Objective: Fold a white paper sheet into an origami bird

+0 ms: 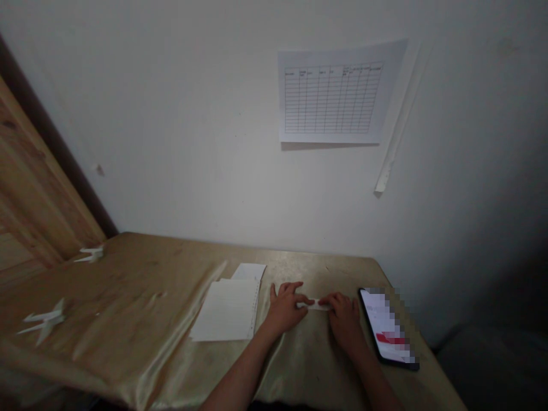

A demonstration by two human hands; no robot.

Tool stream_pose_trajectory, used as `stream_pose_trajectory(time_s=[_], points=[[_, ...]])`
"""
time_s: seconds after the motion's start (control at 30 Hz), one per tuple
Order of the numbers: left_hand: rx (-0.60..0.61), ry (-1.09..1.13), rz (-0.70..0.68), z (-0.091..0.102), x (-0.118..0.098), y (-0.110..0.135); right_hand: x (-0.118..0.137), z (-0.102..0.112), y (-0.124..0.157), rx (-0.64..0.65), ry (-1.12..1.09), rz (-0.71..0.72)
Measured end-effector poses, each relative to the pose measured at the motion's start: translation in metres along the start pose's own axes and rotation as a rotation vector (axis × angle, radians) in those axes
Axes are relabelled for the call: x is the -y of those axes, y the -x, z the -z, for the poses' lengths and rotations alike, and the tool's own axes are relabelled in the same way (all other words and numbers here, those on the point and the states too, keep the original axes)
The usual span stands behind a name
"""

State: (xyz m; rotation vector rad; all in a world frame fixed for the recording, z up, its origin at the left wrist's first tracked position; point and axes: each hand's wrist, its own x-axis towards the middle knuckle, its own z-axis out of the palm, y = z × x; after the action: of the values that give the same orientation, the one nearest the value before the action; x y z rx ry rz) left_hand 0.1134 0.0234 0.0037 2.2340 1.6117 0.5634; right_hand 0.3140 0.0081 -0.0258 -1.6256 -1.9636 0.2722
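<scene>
A small, narrow strip of folded white paper (317, 305) lies on the cloth-covered table between my two hands. My left hand (285, 309) grips its left end with thumb and index finger, while the other fingers are spread away from it. At the right end, the fingers of my right hand (343, 317) are closed on the paper and partly cover it. Just left of my left hand is a stack of white notebook sheets (226, 311), with torn holes along its right edge.
Right of my right hand lies a phone (383, 325) with a lit screen, partly pixelated. Two folded paper planes (52, 321) (91, 253) rest at the table's left. Behind the table (141, 285), a printed chart (331, 103) hangs on the wall beside a white strip (391, 154).
</scene>
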Motion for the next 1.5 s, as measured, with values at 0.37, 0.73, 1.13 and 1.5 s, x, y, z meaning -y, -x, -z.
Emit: stream_pose_trajectory(time_s=[0.37,0.73,1.13,1.5], points=[[-0.075,0.037,0.068,-0.001,-0.012,-0.002,0.006,-0.005,-0.003,-0.055,0.074,0.007],[-0.127,0.063,0.076,-0.006,-0.011,-0.004,0.009,-0.006,-0.006,-0.069,0.115,-0.039],[-0.059,0.079,0.066,-0.004,-0.003,-0.006,-0.003,-0.009,-0.01,-0.075,0.051,-0.028],[0.076,0.042,0.025,0.005,0.006,-0.006,-0.004,-0.004,-0.01,-0.047,-0.005,-0.038]])
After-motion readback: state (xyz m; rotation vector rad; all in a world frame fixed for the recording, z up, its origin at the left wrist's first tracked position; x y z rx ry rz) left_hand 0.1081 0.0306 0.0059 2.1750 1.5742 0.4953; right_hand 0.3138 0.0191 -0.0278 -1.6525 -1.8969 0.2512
